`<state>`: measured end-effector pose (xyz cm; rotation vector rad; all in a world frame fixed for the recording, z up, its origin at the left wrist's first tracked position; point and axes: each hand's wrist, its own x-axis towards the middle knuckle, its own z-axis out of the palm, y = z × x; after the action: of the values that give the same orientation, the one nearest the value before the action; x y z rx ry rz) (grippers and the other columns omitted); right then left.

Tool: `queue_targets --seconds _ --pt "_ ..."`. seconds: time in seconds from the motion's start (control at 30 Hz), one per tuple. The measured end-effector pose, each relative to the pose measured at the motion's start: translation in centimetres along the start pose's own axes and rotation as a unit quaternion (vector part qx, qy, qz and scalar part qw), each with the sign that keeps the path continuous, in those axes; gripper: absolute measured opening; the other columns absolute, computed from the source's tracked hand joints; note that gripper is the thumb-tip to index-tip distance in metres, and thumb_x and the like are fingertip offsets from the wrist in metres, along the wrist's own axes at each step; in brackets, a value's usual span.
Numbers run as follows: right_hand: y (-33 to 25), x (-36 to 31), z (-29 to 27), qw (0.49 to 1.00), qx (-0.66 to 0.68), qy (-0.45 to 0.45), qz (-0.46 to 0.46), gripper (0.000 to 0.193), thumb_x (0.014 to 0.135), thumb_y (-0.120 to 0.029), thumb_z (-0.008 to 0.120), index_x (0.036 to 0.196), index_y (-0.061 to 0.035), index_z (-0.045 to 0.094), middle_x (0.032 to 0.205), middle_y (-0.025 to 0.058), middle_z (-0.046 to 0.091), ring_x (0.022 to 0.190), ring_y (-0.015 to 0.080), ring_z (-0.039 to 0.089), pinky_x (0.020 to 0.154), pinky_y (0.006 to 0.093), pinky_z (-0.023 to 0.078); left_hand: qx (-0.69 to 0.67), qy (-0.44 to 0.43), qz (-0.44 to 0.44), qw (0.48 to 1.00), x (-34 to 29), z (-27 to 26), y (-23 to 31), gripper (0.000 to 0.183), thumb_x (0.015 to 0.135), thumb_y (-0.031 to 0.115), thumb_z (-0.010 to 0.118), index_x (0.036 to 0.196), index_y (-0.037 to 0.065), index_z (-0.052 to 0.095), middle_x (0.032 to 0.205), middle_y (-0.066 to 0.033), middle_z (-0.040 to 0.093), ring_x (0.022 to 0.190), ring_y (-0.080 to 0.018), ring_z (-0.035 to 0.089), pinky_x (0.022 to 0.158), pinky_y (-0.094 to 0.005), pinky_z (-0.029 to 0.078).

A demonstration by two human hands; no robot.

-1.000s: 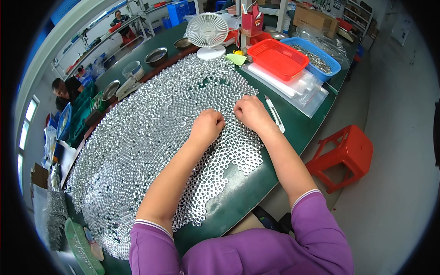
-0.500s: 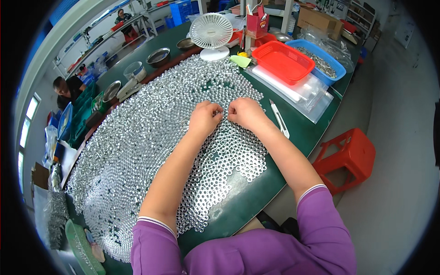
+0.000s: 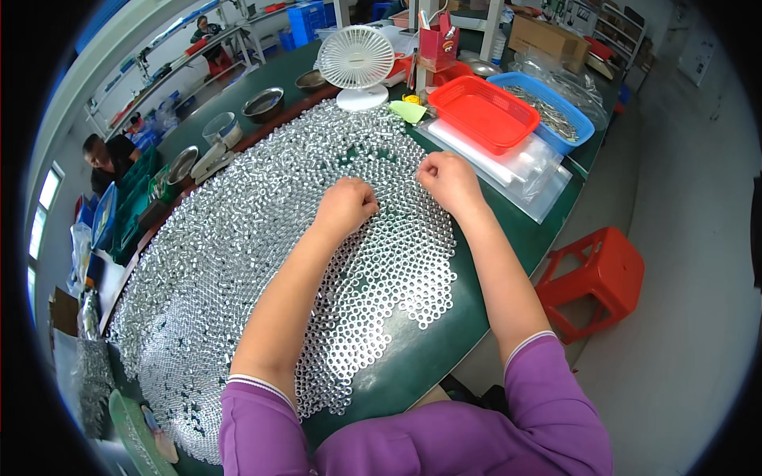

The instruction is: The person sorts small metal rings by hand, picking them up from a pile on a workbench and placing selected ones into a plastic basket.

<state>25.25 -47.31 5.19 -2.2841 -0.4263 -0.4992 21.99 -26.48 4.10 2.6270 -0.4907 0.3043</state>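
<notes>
A broad spread of small silver metal rings (image 3: pixel 381 293) covers much of the green table (image 3: pixel 429 349). Toward the near right edge they lie flat in a single close-packed layer; at the far left they heap up loosely. My left hand (image 3: pixel 347 206) rests over the middle of the rings, its fingers curled together. Farther right, my right hand (image 3: pixel 450 182) is at the spread's right border with thumb and fingers pinched. Whatever either hand may hold is too small or hidden to make out.
A white fan (image 3: pixel 355 57) stands at the far edge, near a red basket (image 3: pixel 484 115) and a blue basket (image 3: pixel 583 131) of metal parts. Plastic bags (image 3: pixel 528 178) lie beside them. A red stool (image 3: pixel 599 274) is at the right. Another person (image 3: pixel 115 163) sits far left.
My right hand has moved right, away from my left hand, widening the gap between them. My right arm now covers where the utility knife lay. My left hand has barely moved.
</notes>
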Motion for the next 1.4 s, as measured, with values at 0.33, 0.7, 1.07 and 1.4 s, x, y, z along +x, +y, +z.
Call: queue_targets --seconds 0.33,0.7,1.07,1.4 --pt "0.2 1.1 1.5 0.984 -0.022 -0.175 0.011 0.009 0.064 -0.012 0.065 0.072 -0.0086 0.067 0.072 0.0110 0.064 0.073 0.0285 0.061 0.069 0.0375 0.049 -0.040 0.063 -0.039 0.996 2.0 1.1 -0.4 0.017 0.071 0.018 0.069 0.084 0.007 0.065 0.081 -0.0086 0.058 0.079 -0.0237 0.057 0.070 -0.0344 0.046" --pt "1.6 0.4 2.8 0.975 -0.087 -0.086 -0.183 0.007 0.072 -0.011 0.059 0.069 -0.0052 0.061 0.078 0.0100 0.060 0.081 0.0311 0.056 0.072 0.0410 0.048 -0.014 0.094 -0.015 0.995 4.0 2.8 -0.4 0.012 0.070 0.015 0.067 0.073 0.004 0.063 0.075 -0.0122 0.059 0.079 -0.0289 0.057 0.071 -0.0386 0.046" --pt "2.0 0.9 3.0 0.998 -0.034 0.012 -0.050 0.008 0.069 -0.014 0.065 0.074 -0.0080 0.064 0.080 0.0110 0.061 0.081 0.0311 0.056 0.073 0.0410 0.047 -0.061 0.039 -0.079 0.994 3.6 1.0 0.0 0.009 0.069 0.015 0.066 0.074 0.007 0.063 0.078 -0.0101 0.061 0.077 -0.0267 0.059 0.068 -0.0385 0.047" --pt "1.4 0.8 4.2 0.993 -0.087 -0.025 -0.071 0.007 0.068 -0.011 0.063 0.068 -0.0043 0.063 0.078 0.0131 0.061 0.078 0.0315 0.057 0.073 0.0411 0.048 -0.092 -0.071 -0.023 0.993 1.1 -0.3 0.0 0.011 0.069 0.008 0.067 0.077 0.002 0.062 0.069 -0.0102 0.060 0.064 -0.0216 0.058 0.060 -0.0327 0.046"
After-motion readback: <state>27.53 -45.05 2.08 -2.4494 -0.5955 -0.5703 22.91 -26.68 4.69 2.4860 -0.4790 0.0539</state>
